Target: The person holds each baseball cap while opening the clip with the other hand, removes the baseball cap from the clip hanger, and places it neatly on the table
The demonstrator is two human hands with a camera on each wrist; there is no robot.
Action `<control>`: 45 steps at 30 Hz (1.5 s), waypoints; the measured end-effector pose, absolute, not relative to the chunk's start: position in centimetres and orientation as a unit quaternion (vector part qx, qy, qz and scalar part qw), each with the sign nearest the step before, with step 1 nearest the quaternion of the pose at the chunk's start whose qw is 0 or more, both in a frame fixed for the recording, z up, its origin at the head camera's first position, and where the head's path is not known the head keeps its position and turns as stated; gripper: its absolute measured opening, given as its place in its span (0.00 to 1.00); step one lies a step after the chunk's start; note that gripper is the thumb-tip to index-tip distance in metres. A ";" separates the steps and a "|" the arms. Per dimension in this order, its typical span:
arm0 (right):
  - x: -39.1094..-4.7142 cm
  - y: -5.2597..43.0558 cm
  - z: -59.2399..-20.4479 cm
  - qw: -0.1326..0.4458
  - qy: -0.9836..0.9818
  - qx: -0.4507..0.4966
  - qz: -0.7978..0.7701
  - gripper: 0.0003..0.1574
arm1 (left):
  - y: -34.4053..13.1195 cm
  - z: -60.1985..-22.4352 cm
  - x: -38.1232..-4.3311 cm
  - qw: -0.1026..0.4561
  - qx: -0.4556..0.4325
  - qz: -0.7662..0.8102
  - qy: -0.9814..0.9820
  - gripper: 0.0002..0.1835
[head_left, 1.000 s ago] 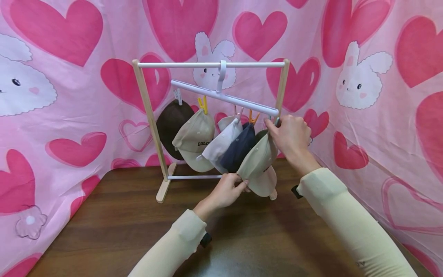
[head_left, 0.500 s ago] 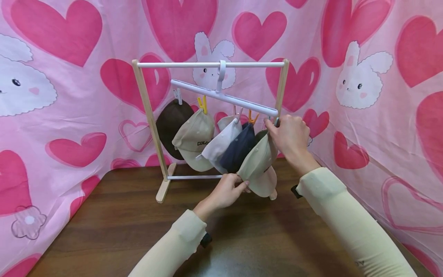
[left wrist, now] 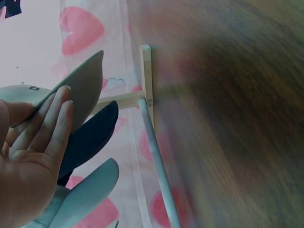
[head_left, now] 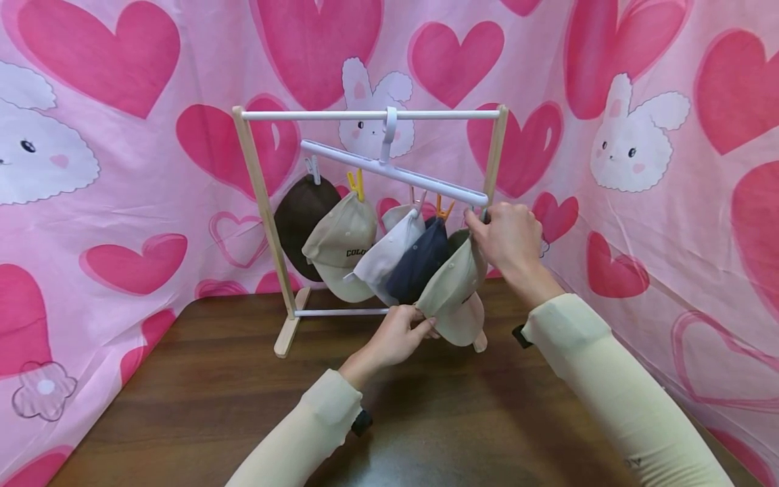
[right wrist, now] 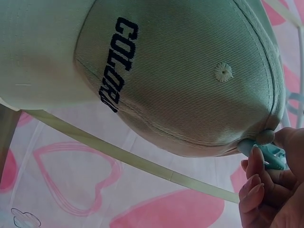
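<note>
A pink curtain (head_left: 456,64) printed with hearts and rabbits stands behind a brown wooden table (head_left: 243,399). The right hand (head_left: 510,237) pinches a teal clip (right wrist: 271,157) between thumb and fingers, at the crown of a beige cap (head_left: 449,287). The left hand (head_left: 397,335) pinches that cap's brim, thumb on one face and fingers straight along the other. The cap is below the low end of a tilted white hanger (head_left: 426,180); beside it hang a navy cap (head_left: 420,264), a white cap (head_left: 389,260), a tan cap (head_left: 342,237) and a dark brown cap (head_left: 301,220). The hanger hooks over the rack's top rail (head_left: 304,115).

How much cloth the clip has bitten is hard to tell behind the fingers. A shallow bite could let the cap slip if the brim were released; a downward tug could steepen the hanger's tilt, or slide its hook along the rail.
</note>
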State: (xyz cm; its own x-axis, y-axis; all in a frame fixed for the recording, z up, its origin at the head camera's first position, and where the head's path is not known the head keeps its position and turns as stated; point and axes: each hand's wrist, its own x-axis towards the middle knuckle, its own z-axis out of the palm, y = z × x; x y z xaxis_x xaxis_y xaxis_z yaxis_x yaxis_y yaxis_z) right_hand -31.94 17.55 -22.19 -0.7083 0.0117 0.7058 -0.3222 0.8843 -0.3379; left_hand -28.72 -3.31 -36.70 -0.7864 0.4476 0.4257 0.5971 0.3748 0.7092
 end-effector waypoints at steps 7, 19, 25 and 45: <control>-32.0 17.5 -22.0 0.355 -0.903 0.086 0.226 0.31 | -3.3 -36.8 -28.9 0.077 -0.309 -0.467 -0.825 0.10; -32.1 17.5 -21.9 0.348 -0.904 0.098 0.227 0.33 | -3.5 -36.8 -29.1 0.073 -0.301 -0.479 -0.822 0.10; -32.2 17.5 -21.9 0.344 -0.904 0.102 0.234 0.32 | -3.6 -36.9 -29.0 0.072 -0.297 -0.484 -0.820 0.10; -32.4 17.6 -21.8 0.338 -0.908 0.114 0.220 0.32 | -4.1 -37.2 -29.0 0.066 -0.301 -0.496 -0.812 0.10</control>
State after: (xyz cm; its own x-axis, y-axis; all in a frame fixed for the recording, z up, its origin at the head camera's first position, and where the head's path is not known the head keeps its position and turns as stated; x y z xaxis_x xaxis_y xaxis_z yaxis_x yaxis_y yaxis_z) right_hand -32.40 17.56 -21.84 -0.7455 -0.0586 0.6639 -0.3554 0.8776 -0.3217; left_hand -29.01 -4.09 -37.15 -0.8106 0.4230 0.4049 0.5534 0.3276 0.7658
